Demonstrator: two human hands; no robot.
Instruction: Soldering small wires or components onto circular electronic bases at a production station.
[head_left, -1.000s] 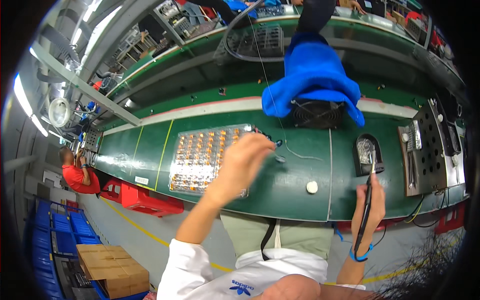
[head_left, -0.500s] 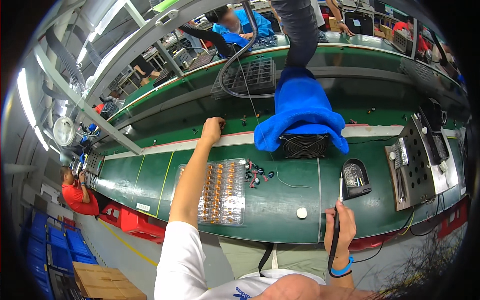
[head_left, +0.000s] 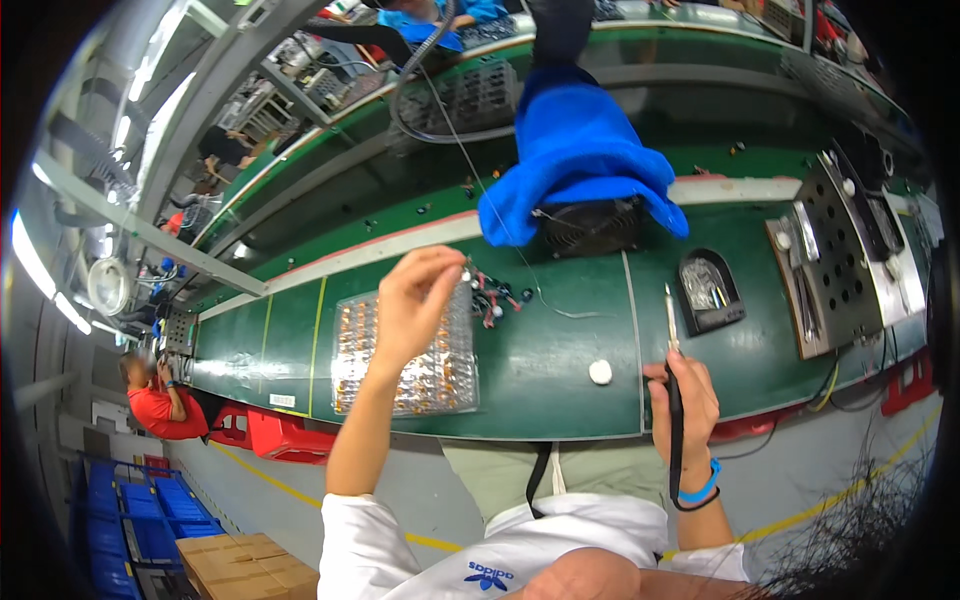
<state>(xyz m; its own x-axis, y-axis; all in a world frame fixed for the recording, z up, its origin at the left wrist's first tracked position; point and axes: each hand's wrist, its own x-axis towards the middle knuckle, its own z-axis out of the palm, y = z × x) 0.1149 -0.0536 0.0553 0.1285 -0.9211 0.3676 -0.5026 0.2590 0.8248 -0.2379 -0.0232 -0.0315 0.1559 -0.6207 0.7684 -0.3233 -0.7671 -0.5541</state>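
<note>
A: Firstly, the hands — what was logged?

B: Left hand [head_left: 415, 300]: raised over the table [head_left: 560, 370], fingertips pinched shut, seemingly on a small part too tiny to make out, above the near edge of the clear parts tray [head_left: 400, 350]. Right hand [head_left: 680, 400]: fist closed around the dark grip of a soldering iron [head_left: 672, 370], tip pointing away from the body, a blue wristband [head_left: 700, 490] on the wrist.

A: And around them?

B: Tray of small copper-coloured pieces, lying flat on the green table under the left hand. Cluster of small red and black wired parts [head_left: 495, 295], just beyond the tray. Thin wire [head_left: 545, 300] trailing from that cluster. White round pad [head_left: 600, 372], between the hands. Black iron stand [head_left: 708, 292], beyond the right hand. Blue cloth [head_left: 575, 160] draped over a black fan [head_left: 590, 225] at the far side.

A: Step in hand?

B: By my reading, a piece being picked for soldering; iron ready but idle.

A: Next move?

B: Likely a steady placement of the piece near the wired parts, then the tip brought in carefully, clear of the fingers.
</note>
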